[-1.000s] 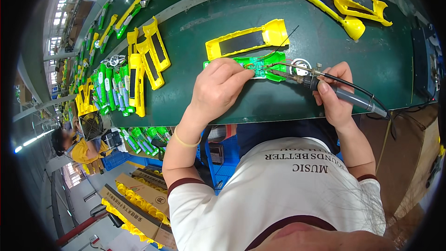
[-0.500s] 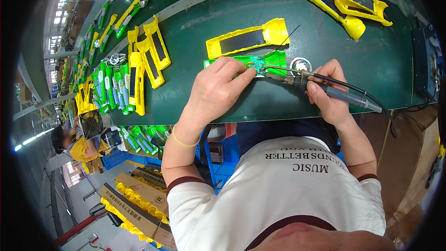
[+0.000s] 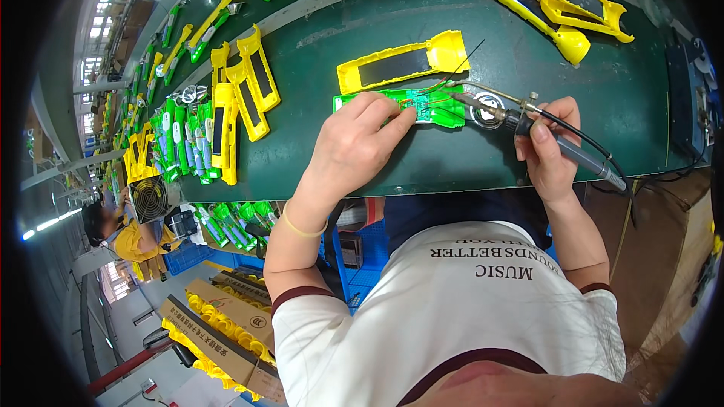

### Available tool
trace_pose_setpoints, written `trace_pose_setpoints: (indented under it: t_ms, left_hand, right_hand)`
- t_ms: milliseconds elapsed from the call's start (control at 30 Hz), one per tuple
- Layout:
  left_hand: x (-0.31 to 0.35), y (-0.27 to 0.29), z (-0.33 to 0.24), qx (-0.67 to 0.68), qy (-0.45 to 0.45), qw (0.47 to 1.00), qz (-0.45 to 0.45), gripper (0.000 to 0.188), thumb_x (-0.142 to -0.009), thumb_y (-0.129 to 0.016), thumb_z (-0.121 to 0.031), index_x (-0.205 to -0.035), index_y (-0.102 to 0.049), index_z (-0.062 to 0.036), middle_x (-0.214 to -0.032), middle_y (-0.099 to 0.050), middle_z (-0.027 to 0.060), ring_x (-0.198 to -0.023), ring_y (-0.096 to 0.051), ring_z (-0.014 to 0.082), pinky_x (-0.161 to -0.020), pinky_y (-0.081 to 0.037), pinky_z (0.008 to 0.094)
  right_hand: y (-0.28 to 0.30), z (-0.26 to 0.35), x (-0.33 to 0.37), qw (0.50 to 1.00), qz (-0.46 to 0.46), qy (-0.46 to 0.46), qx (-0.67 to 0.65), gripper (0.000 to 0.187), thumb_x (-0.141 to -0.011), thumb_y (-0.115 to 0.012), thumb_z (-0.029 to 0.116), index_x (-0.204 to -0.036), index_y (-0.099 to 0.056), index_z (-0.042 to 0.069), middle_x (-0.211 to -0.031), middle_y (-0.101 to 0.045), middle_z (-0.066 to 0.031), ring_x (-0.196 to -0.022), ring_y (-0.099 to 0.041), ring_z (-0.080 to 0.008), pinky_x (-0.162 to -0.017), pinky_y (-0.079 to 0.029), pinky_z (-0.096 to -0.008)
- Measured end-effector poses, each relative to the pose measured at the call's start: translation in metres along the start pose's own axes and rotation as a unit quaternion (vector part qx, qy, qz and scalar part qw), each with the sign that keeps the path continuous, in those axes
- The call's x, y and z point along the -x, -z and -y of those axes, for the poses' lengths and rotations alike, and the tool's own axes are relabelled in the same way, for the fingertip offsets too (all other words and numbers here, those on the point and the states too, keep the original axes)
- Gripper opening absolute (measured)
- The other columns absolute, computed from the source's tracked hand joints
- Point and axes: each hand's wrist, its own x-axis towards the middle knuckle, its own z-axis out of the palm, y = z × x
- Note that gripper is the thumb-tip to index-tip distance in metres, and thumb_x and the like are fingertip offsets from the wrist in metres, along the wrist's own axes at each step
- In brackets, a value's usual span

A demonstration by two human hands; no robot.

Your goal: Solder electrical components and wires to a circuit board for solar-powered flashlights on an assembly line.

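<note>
My right hand [image 3: 552,149] grips a soldering iron [image 3: 579,155] with a grey handle. A thin metal tube [image 3: 498,93] on a black cable is clamped alongside it. The iron's tip hovers over the right part of a green plastic housing [image 3: 449,114], near a small green circuit board [image 3: 419,102] with thin red and black wires. My left hand [image 3: 354,139] rests over the housing's left part, thumb and finger pinched at the board's edge; what they pinch is too small to make out. A round white-rimmed reflector [image 3: 486,110] lies at the housing's right end.
Just beyond the housing lies a yellow shell [image 3: 400,64] with a black panel. More yellow shells [image 3: 562,0] are piled far right and others [image 3: 253,87] sit left, beside green housings [image 3: 181,139]. A blue-grey box [image 3: 688,102] stands at the right edge. Another person [image 3: 139,237] sits at left.
My right hand has drawn the soldering iron up and to the right, so its tip has left the area by my left fingertips. The left hand has barely moved.
</note>
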Motion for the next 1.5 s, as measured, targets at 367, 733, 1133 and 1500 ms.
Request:
trace_pose_setpoints:
  t_ms: [367, 733, 1133, 1500]
  left_hand:
    - [-0.056, -0.028, -0.004, 0.083, 0.055, 0.992, -0.077, 0.026, -0.071, -0.069, -0.013, -0.094, -0.062, -0.0037, -0.093, -0.056, 0.0099, -0.09, -0.051, 0.028, -0.077, -0.043, 0.0349]
    - [-0.029, -0.042, -0.004, 0.048, 0.169, 0.975, -0.135, 0.016, -0.073, -0.067, -0.004, -0.088, -0.067, -0.0084, -0.075, -0.053, 0.0068, -0.07, -0.05, 0.0214, -0.064, -0.041, 0.031]
    - [-0.024, -0.023, 0.004, 0.215, 0.162, 0.961, 0.061, 0.013, -0.073, -0.065, -0.005, -0.086, -0.061, -0.0045, -0.079, -0.061, 0.0101, -0.072, -0.058, 0.0272, -0.066, -0.048, 0.0341]
    - [-0.032, -0.016, 0.002, 0.117, 0.102, 0.978, 0.139, 0.007, -0.075, -0.061, -0.008, -0.081, -0.06, -0.0045, -0.074, -0.057, 0.0082, -0.071, -0.058, 0.0262, -0.061, -0.046, 0.0353]
  right_hand:
    - [0.007, 0.003, -0.008, 0.987, -0.127, 0.06, -0.083, 0.017, -0.089, -0.05, 0.021, -0.095, -0.043, 0.006, -0.069, -0.05, -0.0081, -0.052, -0.046, -0.0113, -0.042, -0.031, -0.0185]
    - [0.01, 0.003, -0.008, 0.987, -0.118, 0.044, -0.1, 0.016, -0.089, -0.05, 0.019, -0.094, -0.042, 0.006, -0.066, -0.049, -0.0078, -0.049, -0.044, -0.011, -0.042, -0.03, -0.0187]
    - [0.018, 0.014, -0.007, 1.0, -0.011, -0.029, -0.006, 0.021, -0.085, -0.057, 0.016, -0.091, -0.039, 0.006, -0.069, -0.048, -0.0043, -0.052, -0.042, -0.0072, -0.048, -0.036, -0.0196]
    - [0.023, 0.012, -0.022, 0.977, 0.092, -0.045, 0.188, 0.025, -0.081, -0.063, 0.015, -0.085, -0.039, 0.007, -0.074, -0.047, -0.0042, -0.053, -0.043, -0.0056, -0.047, -0.036, -0.0185]
